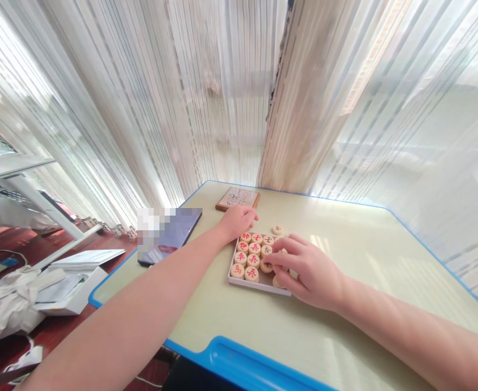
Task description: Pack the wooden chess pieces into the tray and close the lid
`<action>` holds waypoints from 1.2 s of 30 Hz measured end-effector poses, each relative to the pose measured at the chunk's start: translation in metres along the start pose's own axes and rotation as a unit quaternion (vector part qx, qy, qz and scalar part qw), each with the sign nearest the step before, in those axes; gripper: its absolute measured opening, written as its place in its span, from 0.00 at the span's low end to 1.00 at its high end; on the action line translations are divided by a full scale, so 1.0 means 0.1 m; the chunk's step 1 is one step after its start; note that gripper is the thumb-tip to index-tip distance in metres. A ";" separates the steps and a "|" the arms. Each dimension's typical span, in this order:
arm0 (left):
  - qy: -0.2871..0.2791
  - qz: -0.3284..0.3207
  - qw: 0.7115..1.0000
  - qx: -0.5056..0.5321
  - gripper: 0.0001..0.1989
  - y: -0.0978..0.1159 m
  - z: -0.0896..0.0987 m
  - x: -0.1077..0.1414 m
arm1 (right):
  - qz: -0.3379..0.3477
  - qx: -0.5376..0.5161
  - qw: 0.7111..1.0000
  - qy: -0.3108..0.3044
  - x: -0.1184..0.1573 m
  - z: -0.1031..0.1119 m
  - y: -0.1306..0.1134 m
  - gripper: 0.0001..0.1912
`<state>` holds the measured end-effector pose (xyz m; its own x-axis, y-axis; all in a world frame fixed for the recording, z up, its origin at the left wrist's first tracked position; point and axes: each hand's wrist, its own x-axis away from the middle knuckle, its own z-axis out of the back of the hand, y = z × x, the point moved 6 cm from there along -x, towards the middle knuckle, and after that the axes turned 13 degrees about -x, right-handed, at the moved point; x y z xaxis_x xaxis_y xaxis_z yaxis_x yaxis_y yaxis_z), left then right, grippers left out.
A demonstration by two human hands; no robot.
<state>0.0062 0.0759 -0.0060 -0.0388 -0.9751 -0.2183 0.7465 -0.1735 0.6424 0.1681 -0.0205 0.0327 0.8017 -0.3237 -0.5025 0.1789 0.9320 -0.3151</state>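
A shallow white-edged box [259,284] on the table holds round wooden xiangqi pieces [252,273] in rows, several with red characters and some with black ones. My right hand [307,269] is over the box's right side, fingers bent and closed, with the fingertips at a piece [266,266] in the third column. This hand covers most of the right-hand column. Just past the box's far left corner, my left hand [241,220] has its fingers curled in; whatever lies under them is hidden. One loose piece [277,229] rests beyond the box's far edge.
A brown-edged box lid with printed writing [239,197] lies behind my left hand. To the left is a dark tablet [173,231], partly pixelated. The table [369,255] has a blue rim, and striped curtains [222,108] hang behind it. An open white box [74,290] sits lower left.
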 end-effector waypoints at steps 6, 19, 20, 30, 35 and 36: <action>-0.004 0.004 1.000 -0.014 0.13 0.04 0.02 0.02 | 0.043 0.020 0.999 -0.013 0.00 0.01 -0.08 0.11; -0.008 -0.008 0.999 -0.030 0.13 0.05 0.03 0.03 | 0.072 0.049 0.996 -0.031 0.02 0.03 -0.08 0.14; -0.007 -0.006 1.000 -0.030 0.13 0.05 0.03 0.03 | 0.064 0.058 0.996 -0.013 0.02 0.05 -0.04 0.13; -0.012 0.002 1.000 -0.017 0.12 0.04 0.02 0.03 | -0.227 0.129 0.964 0.047 0.12 0.12 0.83 0.14; -0.012 0.005 1.000 -0.016 0.12 0.04 0.03 0.03 | -0.251 0.118 0.960 0.027 0.13 0.09 0.80 0.13; -0.012 0.006 1.000 -0.019 0.13 0.04 0.03 0.03 | -0.253 0.118 0.960 0.022 0.12 0.08 0.78 0.13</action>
<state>0.0070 0.0718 -0.0024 -0.0457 -0.9803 -0.1919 0.7713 -0.1567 0.6169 0.1964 0.0494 0.0087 0.5543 -0.7466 -0.3678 0.6672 0.6628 -0.3398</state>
